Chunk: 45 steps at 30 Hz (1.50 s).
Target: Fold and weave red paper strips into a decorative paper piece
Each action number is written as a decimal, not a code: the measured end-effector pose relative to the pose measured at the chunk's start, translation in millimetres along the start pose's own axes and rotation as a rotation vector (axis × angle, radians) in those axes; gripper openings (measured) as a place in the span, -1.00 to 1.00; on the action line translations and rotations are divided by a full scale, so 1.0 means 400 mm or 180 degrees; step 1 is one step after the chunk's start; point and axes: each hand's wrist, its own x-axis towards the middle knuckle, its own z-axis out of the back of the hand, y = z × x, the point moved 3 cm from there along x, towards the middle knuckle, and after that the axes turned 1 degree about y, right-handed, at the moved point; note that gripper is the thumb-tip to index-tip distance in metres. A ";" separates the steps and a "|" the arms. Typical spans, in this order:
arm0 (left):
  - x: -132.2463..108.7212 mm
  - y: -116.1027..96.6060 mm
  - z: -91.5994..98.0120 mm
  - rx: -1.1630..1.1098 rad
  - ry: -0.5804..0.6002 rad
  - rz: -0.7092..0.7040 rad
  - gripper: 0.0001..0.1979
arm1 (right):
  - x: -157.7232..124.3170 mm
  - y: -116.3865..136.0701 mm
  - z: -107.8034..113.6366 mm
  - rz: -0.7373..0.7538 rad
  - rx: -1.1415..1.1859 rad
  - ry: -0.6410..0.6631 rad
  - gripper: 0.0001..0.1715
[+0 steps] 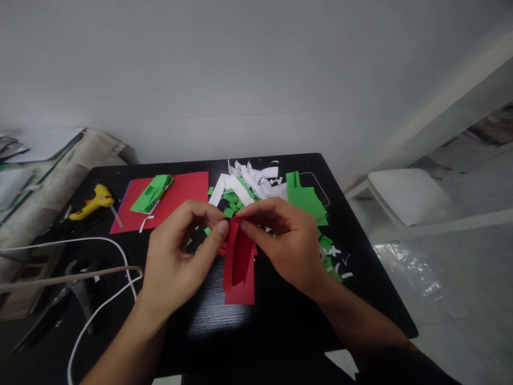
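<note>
Both my hands pinch the top of a folded red paper piece (239, 262) above the black table (280, 315). My left hand (180, 256) grips its upper left edge between thumb and fingers. My right hand (286, 243) holds the upper right edge with fingers closed. The paper hangs down between them, its lower part over the table's middle.
Behind the hands lies a heap of white strips (250, 179) and green paper scraps (304, 200). A red sheet (180, 192) with green pieces (152, 193) lies at the back left, beside a yellow glue gun (93, 202). A white cable (100, 305) runs across the left. A white chair (404, 195) stands on the right.
</note>
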 end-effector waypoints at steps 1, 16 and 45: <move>0.002 0.001 0.001 0.0041 0.0016 0.0009 -0.95 | 0.000 0.000 0.001 0.0015 -0.0007 0.0011 -0.78; 0.010 0.009 0.013 0.0138 0.0293 0.0079 -0.96 | 0.003 0.006 0.001 0.0156 -0.0357 0.0146 -0.85; 0.015 0.013 0.000 -0.0322 0.0423 0.0289 -0.91 | -0.004 0.008 -0.005 -0.0054 -0.0273 0.0285 -0.77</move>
